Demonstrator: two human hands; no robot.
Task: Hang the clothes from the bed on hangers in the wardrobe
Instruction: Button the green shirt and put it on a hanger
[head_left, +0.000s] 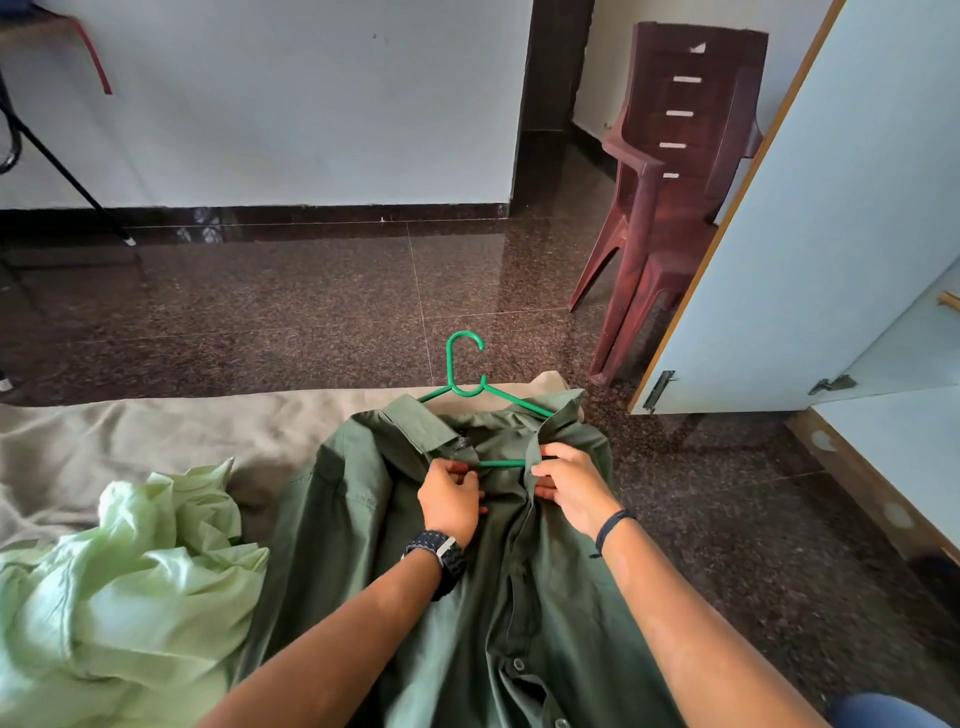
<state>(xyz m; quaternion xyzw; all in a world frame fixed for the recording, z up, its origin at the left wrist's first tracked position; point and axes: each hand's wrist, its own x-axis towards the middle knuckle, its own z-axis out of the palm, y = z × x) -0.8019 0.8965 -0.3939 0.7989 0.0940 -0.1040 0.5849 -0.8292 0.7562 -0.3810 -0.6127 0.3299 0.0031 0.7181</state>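
A dark green shirt (374, 519) lies front-up on the bed, collar towards the far edge. A bright green plastic hanger (464, 366) sits inside its shoulders, hook pointing past the bed edge, its lower bar showing between the front panels. My left hand (451, 498) pinches the left front placket just below the collar. My right hand (566, 486) pinches the right placket opposite it. Both hands sit close together at the top button area. A crumpled light green garment (130, 587) lies to the left of the shirt.
The bed's beige sheet (130, 436) ends at the dark granite floor (311, 301). An open white wardrobe door (810, 234) stands at the right, with a brown plastic chair (670, 171) behind it. A black stand leg (67, 171) leans at the far left.
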